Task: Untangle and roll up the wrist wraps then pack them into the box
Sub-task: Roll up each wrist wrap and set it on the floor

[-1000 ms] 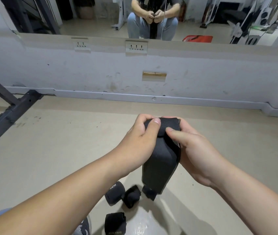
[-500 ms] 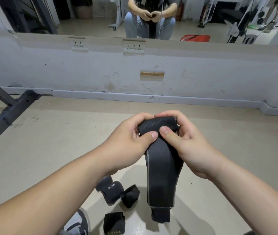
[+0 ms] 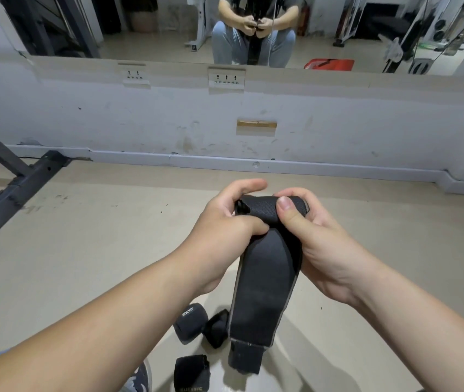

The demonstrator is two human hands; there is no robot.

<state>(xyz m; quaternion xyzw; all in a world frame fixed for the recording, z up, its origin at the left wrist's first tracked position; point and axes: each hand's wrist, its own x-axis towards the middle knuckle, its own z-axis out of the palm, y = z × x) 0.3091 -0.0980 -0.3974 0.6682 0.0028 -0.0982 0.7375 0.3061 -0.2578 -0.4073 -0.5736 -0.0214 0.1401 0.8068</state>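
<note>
While left hand and right hand both clamp rolled top of wrist wrap, tail hangs straight down below grip; keep rolling along that axis.

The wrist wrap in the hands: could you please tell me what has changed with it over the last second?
The wrist wrap was turned in the grip: its rolled top end now lies crosswise between the left hand and the right hand, and its loose tail hangs lower, toward the floor. Both hands kept hold throughout. The three rolled wraps on the floor stayed where they were.
</note>
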